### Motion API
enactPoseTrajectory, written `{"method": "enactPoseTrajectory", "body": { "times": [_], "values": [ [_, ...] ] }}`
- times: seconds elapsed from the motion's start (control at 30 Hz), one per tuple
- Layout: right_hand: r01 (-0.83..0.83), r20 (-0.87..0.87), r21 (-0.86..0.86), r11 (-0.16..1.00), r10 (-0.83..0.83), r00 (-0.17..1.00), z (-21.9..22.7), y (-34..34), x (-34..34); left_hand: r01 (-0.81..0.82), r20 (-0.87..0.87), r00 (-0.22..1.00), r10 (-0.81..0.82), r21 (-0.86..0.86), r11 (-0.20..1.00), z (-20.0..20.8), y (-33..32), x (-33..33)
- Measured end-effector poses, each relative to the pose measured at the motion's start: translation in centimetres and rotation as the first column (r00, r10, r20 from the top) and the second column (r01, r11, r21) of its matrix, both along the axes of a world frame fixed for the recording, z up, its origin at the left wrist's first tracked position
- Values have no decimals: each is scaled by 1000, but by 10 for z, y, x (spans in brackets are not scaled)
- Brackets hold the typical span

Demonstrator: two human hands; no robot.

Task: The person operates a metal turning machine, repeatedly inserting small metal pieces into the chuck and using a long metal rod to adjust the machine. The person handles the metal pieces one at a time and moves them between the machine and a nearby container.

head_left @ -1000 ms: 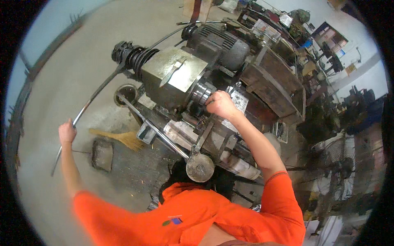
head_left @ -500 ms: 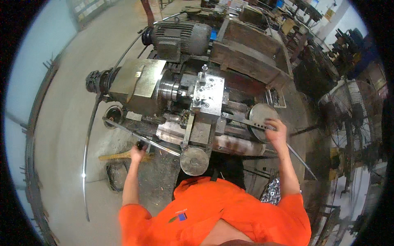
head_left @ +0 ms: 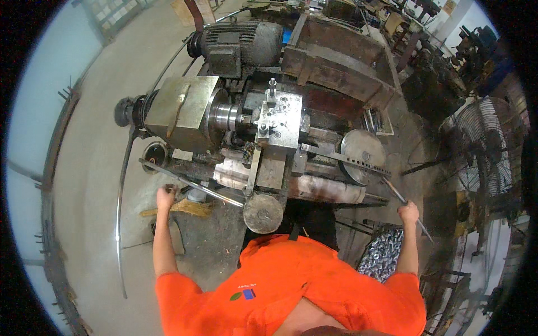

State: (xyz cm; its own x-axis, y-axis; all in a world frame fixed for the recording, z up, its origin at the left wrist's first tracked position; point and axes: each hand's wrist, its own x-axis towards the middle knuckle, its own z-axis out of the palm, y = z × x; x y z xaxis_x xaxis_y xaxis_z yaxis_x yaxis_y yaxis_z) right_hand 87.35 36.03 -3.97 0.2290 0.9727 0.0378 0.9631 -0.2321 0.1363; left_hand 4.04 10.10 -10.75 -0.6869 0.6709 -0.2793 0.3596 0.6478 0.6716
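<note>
Lathe (head_left: 263, 129) sits dead centre in the head view, a big greasy old machine on the concrete floor (head_left: 84, 168), with its grey electric motor (head_left: 238, 45) up at the far end and the boxy headstock (head_left: 176, 112) on the left. The person in the orange shirt (head_left: 291, 285) stands at the near edge of the machine, arms spread out to both sides. Left hand (head_left: 166, 197) is curled into a fist around the near end of a long thin steel rod (head_left: 193, 182) that runs slantwise along the near left side of the lathe, from down by the headstock toward the round handwheel (head_left: 263, 213) right in front of the person's chest. Right hand (head_left: 408, 213) is out past the right end of the bed, fingers wrapped tight on another slim metal bar (head_left: 406, 204) that pokes out from under the round disc plate (head_left: 363, 150) and carries on down past the fist. So both hands are closed on rods, no open fingers anywhere. The square tool post block (head_left: 279, 120) sits mid-machine just right of the chuck (head_left: 227, 116). Off the near left corner there's a straw broom (head_left: 185, 208) lying on the floor just beside the left hand, and a long curved metal strip (head_left: 119, 213) further left. A pile of shiny metal shavings (head_left: 384, 255) sits near the right forearm, and a standing fan (head_left: 482, 148) is off at the right edge.
</note>
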Motion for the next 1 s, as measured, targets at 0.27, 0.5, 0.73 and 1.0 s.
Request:
{"method": "enactPoseTrajectory", "body": {
  "times": [0.27,0.5,0.73,1.0],
  "values": [
    [-58,-274,37,998,65,959,-7,-112,-62,-517,439,832,340,386,764,78,33,60],
    [2,-504,73,997,35,863,-15,-153,-109,-559,377,826,419,445,700,48,69,71],
    [46,-578,84,995,11,816,-17,-156,-115,-536,362,843,397,519,666,30,65,64],
    [6,-614,93,996,52,787,-8,-158,-116,-555,356,830,430,440,706,59,70,80]
  ]
}}
